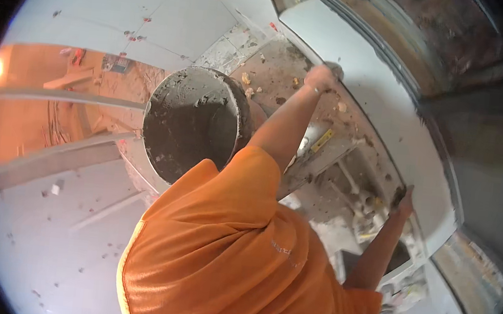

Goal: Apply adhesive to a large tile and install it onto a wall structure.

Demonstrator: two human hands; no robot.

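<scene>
A long white tile (384, 100) stands along the wall below the window, its near lower edge facing me. My left hand (322, 78) is closed at that edge near the tile's far end, with something grey at the fingers that I cannot make out. Further right, my right hand (405, 203) grips the same edge, and a dark smear shows at its fingertips. Both arms reach out from my orange shirt. Beside my left forearm stands a large round bucket (235, 110), its inside coated with wet grey mortar.
Crumbs and dried lumps litter the dusty floor (281, 69). A small yellow level (322, 141) lies below my left forearm. Pipes (352, 182) show near my right arm. The dark window frame (384, 39) runs above the tile. Pale tiled surfaces (113, 16) with red clips lie at left.
</scene>
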